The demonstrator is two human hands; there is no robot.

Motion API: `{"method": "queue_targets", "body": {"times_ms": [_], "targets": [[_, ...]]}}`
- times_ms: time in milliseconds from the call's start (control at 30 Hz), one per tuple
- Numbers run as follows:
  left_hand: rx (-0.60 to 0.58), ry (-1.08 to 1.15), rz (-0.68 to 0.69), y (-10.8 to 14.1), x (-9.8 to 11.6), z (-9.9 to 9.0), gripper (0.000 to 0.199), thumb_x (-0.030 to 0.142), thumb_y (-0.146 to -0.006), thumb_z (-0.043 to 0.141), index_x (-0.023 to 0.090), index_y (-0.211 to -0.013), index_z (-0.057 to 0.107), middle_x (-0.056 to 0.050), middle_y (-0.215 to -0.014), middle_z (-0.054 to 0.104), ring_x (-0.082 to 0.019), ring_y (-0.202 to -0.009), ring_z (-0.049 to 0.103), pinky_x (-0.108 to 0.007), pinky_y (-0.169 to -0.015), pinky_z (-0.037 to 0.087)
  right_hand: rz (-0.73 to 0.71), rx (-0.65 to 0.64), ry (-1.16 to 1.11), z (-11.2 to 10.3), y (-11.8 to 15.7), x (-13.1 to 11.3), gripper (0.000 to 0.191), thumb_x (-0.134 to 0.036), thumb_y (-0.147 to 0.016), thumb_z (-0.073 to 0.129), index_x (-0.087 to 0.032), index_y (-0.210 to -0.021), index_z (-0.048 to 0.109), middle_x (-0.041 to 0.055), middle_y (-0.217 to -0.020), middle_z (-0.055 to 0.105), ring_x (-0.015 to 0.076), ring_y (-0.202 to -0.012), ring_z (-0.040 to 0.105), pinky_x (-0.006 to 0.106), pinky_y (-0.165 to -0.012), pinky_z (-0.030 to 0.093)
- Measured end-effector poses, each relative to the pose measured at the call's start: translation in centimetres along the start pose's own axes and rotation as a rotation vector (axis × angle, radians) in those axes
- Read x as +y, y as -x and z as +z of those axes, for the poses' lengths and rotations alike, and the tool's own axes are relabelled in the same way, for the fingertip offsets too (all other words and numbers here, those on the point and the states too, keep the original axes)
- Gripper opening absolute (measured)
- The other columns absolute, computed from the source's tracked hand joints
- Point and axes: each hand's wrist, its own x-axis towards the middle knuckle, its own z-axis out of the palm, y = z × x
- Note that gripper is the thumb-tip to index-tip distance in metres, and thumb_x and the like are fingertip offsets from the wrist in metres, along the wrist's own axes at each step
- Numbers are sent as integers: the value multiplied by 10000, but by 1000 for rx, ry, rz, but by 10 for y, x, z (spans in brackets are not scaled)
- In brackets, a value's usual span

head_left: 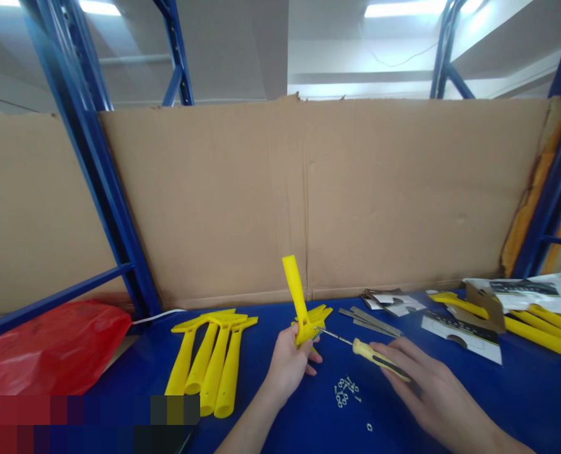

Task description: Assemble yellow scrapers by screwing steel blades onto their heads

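My left hand (290, 362) is closed around the head end of a yellow T-shaped plastic handle (295, 287), whose tube points up. My right hand (434, 384) grips a screwdriver (379, 359) with a pale yellow and black grip. Its shaft points left, and the tip meets a small screw on the yellow head. Below, between my hands, small screws and nuts (344, 391) lie in a loose cluster, with a single nut (369, 427) apart from them. Thin grey metal strips (372, 321) rest behind the screwdriver.
Several similar yellow handles (223, 366) lie side by side at left on the blue table (308, 435). A red plastic bag (48, 353) is farther left. Printed cards (462, 337) and yellow tubes (536, 334) lie at right. A cardboard panel (332, 202) stands behind, between blue posts (114, 208).
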Motion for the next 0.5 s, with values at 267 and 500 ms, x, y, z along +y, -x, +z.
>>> {"method": "queue_targets", "body": {"times_ms": [267, 500], "targets": [[-9, -31, 22, -1, -3, 0, 227, 39, -819, 422, 68, -1009, 542, -110, -995, 603, -71, -561, 604, -146, -380, 466, -11, -17, 26, 1, 0, -2, 336, -250, -910, 441, -244, -1215, 582, 66, -954, 659, 162, -760, 697, 248, -685, 593], [-13, -27, 24, -1, -5, -1, 231, 50, -823, 426, 83, -1021, 540, -106, -1017, 609, -67, -559, 613, -139, -377, 466, -15, -27, 20, 1, -1, -2, 337, -245, -911, 443, -259, -1222, 572, 60, -953, 657, 153, -756, 693, 233, -690, 583]]}}
